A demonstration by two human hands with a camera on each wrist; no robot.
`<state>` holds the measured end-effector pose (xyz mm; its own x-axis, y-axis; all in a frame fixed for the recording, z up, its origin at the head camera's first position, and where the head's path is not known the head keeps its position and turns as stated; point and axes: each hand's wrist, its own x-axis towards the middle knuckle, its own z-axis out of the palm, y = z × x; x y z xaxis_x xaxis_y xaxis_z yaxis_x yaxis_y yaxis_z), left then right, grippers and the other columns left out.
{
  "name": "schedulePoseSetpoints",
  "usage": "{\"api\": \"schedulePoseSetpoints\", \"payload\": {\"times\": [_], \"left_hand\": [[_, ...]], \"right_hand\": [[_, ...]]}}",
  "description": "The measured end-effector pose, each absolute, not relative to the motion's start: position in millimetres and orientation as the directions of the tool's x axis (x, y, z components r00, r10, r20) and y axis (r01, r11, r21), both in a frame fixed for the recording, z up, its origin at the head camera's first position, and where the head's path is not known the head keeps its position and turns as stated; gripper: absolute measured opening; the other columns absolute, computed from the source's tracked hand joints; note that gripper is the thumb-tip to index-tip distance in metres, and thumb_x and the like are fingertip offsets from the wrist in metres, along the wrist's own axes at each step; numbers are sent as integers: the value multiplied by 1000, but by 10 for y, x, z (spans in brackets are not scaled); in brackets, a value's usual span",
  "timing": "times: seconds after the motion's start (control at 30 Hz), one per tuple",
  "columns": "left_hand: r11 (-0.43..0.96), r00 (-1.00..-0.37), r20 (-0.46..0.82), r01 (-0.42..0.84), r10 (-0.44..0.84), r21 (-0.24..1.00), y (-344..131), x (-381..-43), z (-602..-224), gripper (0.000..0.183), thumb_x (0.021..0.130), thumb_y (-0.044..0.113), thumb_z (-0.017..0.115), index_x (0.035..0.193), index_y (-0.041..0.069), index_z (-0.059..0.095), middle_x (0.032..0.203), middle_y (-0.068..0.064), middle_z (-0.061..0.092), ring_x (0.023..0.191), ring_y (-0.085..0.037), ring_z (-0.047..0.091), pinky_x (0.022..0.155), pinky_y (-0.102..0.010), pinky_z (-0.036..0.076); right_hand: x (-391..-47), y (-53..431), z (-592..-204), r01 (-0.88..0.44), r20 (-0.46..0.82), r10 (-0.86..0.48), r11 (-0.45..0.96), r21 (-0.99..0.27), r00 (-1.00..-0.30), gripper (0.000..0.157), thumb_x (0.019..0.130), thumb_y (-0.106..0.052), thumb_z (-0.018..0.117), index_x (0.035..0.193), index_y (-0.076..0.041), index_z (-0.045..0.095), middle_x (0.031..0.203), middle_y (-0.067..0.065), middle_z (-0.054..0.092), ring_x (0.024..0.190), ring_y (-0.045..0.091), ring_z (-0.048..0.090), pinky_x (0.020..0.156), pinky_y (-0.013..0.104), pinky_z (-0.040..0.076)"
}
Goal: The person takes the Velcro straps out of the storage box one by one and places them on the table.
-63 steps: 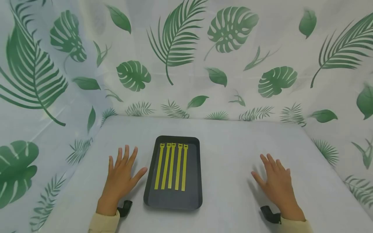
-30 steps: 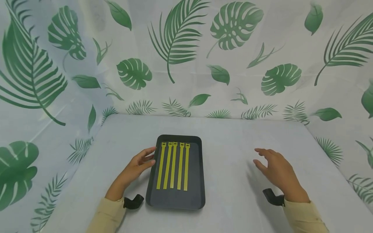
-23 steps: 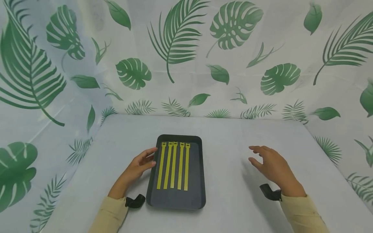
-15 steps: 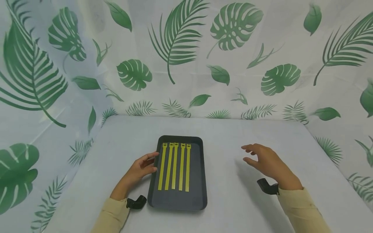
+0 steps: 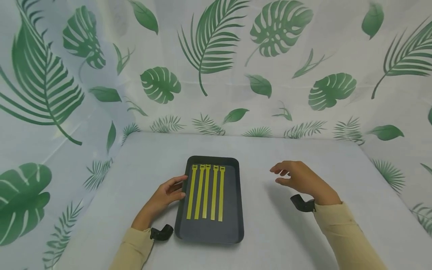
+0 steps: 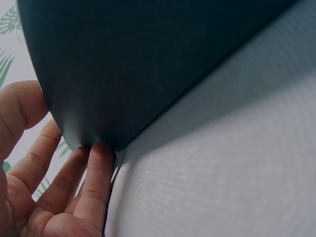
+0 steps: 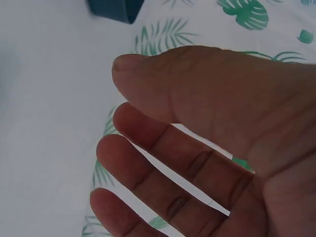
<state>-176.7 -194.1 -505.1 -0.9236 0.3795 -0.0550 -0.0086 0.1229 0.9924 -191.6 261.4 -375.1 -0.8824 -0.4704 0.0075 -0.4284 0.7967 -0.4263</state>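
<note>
A dark grey rectangular tray [image 5: 209,231] lies on the white table, left of centre in the head view. Several yellow straps [image 5: 205,195] with slotted heads, like cable ties, lie side by side in it. At the tray's left side is my left hand [image 5: 165,193]; in the left wrist view its fingertips [image 6: 101,150] touch the tray's outer wall [image 6: 128,64], fingers loosely bent. My right hand [image 5: 298,178] hovers right of the tray, apart from it, holding nothing. The right wrist view shows its thumb and fingers [image 7: 133,163] spread, with a tray corner [image 7: 116,7] above.
A white cloth backdrop [image 5: 226,101] with green leaf prints rises behind the table and at both sides. The white table surface [image 5: 263,240] surrounds the tray. A black wrist mount [image 5: 162,233] sits at my left wrist, another black mount [image 5: 302,203] at my right.
My left hand has moved from flat beside the tray to touching its left side. My right hand has lifted and moved left towards the tray. The straps keep their places in the tray.
</note>
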Motion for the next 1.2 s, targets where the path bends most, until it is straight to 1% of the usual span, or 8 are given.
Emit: {"api": "schedulePoseSetpoints", "payload": {"times": [0.33,0.63,0.73,0.83,0.97,1.03,1.2], "left_hand": [[99,-923,-51,-15,382,995,-1962,-1768,-5058,66,104,10,73,162,-2,45,169,-25,38,155,-48,39,120,-49,45],[98,-924,-46,-10,379,995,-1967,-1776,-5070,66,104,10,74,162,-1,45,170,-25,38,154,-47,40,120,-47,47],[97,-923,-43,-6,382,995,-1968,-1780,-5071,66,104,11,74,162,-1,45,170,-24,38,154,-46,40,120,-46,46],[91,-920,-40,-5,390,996,-1974,-1776,-5066,66,105,12,73,163,0,45,170,-24,38,155,-47,39,120,-48,46],[88,-916,-39,-5,399,996,-1980,-1773,-5056,65,105,11,72,163,0,44,170,-25,37,155,-48,37,120,-49,45],[86,-917,-41,-8,397,996,-1979,-1774,-5048,66,104,10,72,163,-1,44,170,-24,38,155,-47,37,120,-48,45],[82,-918,-27,6,395,997,-1981,-1777,-5045,67,104,11,74,162,-4,44,169,-26,38,155,-49,38,120,-48,45]], "right_hand": [[-2088,2318,-3728,-485,-6,-548,746,-457,-837,24,90,4,84,113,3,78,111,15,78,98,30,72,88,51,62],[-2208,2112,-3753,-520,13,-593,695,-497,-805,22,92,3,82,113,0,79,110,11,78,99,30,72,90,53,62],[-2244,2057,-3783,-528,18,-607,676,-515,-795,22,92,4,81,114,0,79,110,13,78,98,29,72,90,55,62],[-2283,1999,-3816,-530,23,-616,658,-535,-788,23,92,4,81,115,1,79,110,16,78,97,28,72,91,56,62],[-2333,1903,-3859,-534,29,-633,627,-567,-773,24,93,5,81,116,3,78,112,19,77,99,31,73,91,55,62],[-2361,1853,-3884,-536,30,-644,609,-585,-765,24,93,4,81,117,4,77,113,20,77,99,33,74,90,53,63],[-2437,1728,-3966,-518,22,-664,561,-646,-747,25,94,2,81,118,5,77,116,23,76,102,33,75,90,49,63]]}}
